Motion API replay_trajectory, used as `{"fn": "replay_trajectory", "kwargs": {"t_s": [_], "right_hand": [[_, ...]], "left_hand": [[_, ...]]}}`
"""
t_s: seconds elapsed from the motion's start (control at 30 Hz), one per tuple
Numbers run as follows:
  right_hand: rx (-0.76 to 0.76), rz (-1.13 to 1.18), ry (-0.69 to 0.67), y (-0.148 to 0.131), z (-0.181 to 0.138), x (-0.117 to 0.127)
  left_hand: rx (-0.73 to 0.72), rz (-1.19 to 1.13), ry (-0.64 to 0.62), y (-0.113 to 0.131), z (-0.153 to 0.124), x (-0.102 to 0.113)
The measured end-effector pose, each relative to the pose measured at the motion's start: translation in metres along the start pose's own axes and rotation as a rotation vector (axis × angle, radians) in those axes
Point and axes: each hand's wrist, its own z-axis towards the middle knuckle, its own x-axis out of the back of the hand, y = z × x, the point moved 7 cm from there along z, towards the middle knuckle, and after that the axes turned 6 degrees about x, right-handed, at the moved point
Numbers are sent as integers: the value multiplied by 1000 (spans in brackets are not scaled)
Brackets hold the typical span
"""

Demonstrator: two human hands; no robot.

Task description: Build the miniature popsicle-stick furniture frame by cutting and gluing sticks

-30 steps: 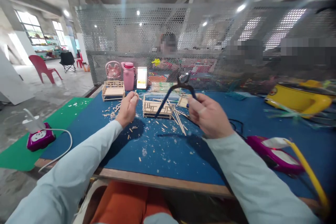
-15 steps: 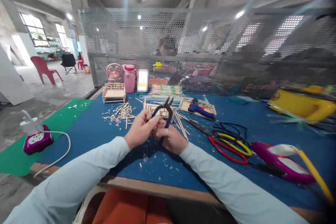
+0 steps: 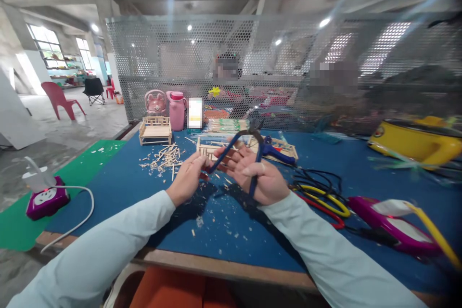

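My right hand [image 3: 258, 175] holds blue-handled pliers [image 3: 238, 151] above the blue mat, one handle across the palm with the fingers partly spread, the other handle swung out to the left. My left hand [image 3: 189, 175] is pinched closed at the tip of that left handle, and may hold a small wooden stick that I cannot make out. Just behind the hands stands a small wooden-stick model bench [image 3: 209, 147]. A pile of cut wooden sticks [image 3: 162, 156] lies to the left of it.
The blue mat [image 3: 144, 192] carries wood chips, another stick bench [image 3: 155, 130], a blue tool [image 3: 276, 151], red and yellow handled cutters [image 3: 321, 197], a purple device [image 3: 390, 224], a pink bottle [image 3: 176, 108]. A mesh screen [image 3: 288, 57] stands behind, with people beyond. A power strip [image 3: 45, 197] sits left.
The hands, held apart and raised a second ago, came together low over the mat. Now the pliers' handles are spread wide and the right hand has lifted slightly.
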Motion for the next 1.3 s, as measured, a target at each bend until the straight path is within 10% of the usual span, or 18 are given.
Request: {"fn": "replay_trajectory", "kwargs": {"t_s": [0.4, 0.77, 0.93, 1.13, 1.3], "right_hand": [[75, -519, 241, 11, -5, 21], [194, -506, 458, -5, -7, 44], [97, -400, 401, 6, -3, 42], [114, -472, 250, 14, -4, 27], [173, -548, 201, 15, -5, 20]], "left_hand": [[-136, 433, -268, -2, -12, -28], [-142, 1031, -177, 2, -8, -4], [-161, 712, 40, 18, -10, 7], [394, 127, -236, -17, -15, -13], [443, 36, -305, -22, -18, -18]]}}
